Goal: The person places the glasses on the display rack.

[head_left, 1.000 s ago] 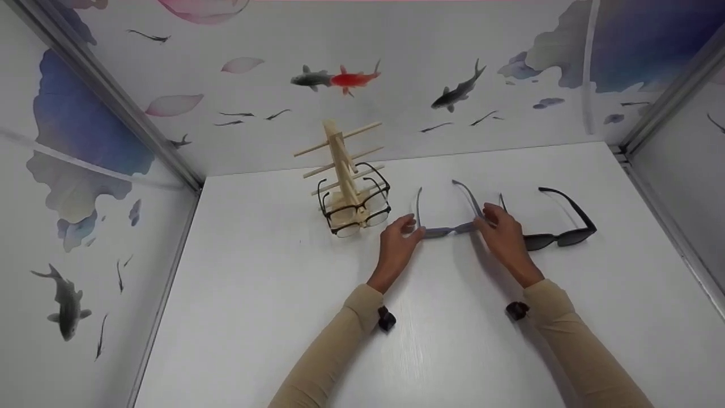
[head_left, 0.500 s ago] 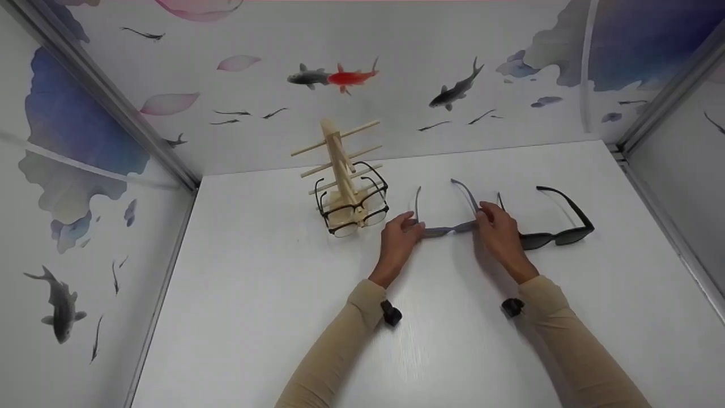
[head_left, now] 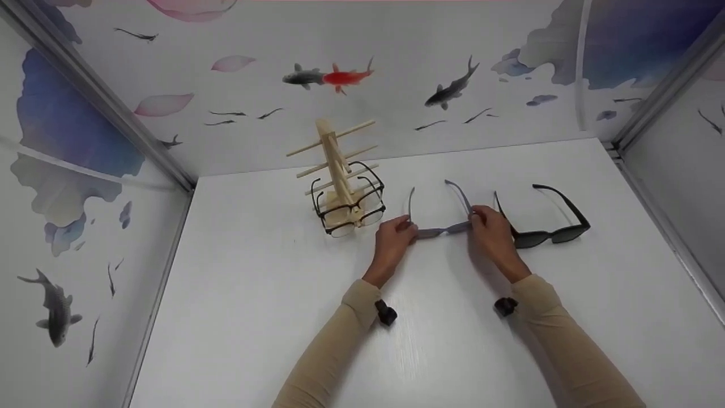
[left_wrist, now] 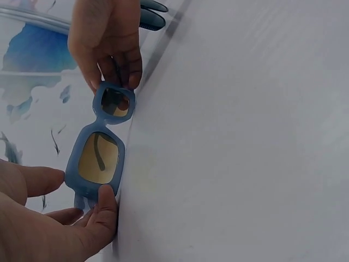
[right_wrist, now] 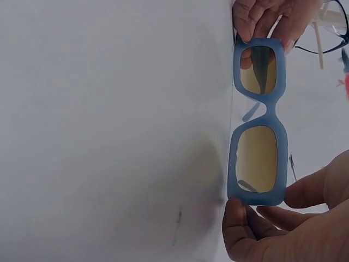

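Note:
A pair of blue-framed sunglasses point(right_wrist: 278, 117) with yellowish lenses is held between both hands, its temples unfolded toward the back wall in the head view. My left hand point(head_left: 392, 245) pinches one outer end of the frame between thumb and fingers. At the opposite end, my right hand point(head_left: 496, 237) grips the frame near the hinge. The left wrist view shows the blue frame point(left_wrist: 71, 158) upright, front toward the camera. Black sunglasses point(head_left: 571, 233) lie unfolded just right of my right hand, one part hidden behind it.
Left of the hands stands a wooden glasses rack point(head_left: 336, 164) with several crossbars; black-rimmed eyeglasses point(head_left: 338, 212) hang on its lower part. The white table point(head_left: 255, 317) meets a printed back wall point(head_left: 396, 34) and side panels.
The head view has shifted slightly, so everything sits a little further left. Both hands keep their hold on the blue sunglasses, with hardly any movement over the table.

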`<act>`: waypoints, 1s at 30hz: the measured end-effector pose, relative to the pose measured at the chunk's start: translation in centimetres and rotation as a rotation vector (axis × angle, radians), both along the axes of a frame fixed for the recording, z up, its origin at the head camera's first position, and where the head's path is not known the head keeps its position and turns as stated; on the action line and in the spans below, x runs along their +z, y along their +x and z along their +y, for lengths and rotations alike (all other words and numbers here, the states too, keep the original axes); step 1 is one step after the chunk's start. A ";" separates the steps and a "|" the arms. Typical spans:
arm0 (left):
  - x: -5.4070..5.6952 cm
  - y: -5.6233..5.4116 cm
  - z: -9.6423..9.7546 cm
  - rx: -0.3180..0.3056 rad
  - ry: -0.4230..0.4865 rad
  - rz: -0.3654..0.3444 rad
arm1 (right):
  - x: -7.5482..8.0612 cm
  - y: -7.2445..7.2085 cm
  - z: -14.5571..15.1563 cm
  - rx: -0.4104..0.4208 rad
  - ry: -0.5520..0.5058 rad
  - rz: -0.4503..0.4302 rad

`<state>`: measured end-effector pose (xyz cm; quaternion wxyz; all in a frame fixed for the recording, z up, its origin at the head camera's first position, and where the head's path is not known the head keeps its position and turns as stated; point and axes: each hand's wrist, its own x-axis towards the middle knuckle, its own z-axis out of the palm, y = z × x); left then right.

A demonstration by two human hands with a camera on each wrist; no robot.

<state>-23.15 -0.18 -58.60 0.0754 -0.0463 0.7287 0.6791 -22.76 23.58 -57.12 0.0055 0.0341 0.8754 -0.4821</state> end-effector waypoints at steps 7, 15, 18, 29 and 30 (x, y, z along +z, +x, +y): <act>0.8 0.9 -0.7 -0.021 -0.011 -0.004 | 1.0 0.8 0.1 -0.002 -0.017 -0.015; 2.1 1.7 -1.3 -0.067 -0.025 -0.009 | 2.1 1.6 0.6 0.034 -0.070 -0.020; 2.6 2.0 -1.4 -0.092 -0.012 -0.002 | 2.5 1.9 0.9 0.038 -0.075 -0.040; 5.2 3.5 -2.0 -0.168 -0.030 0.047 | 4.0 3.3 2.1 0.057 -0.212 -0.028; 5.4 3.7 -2.1 -0.172 -0.033 0.049 | 4.2 3.4 2.2 0.063 -0.216 -0.025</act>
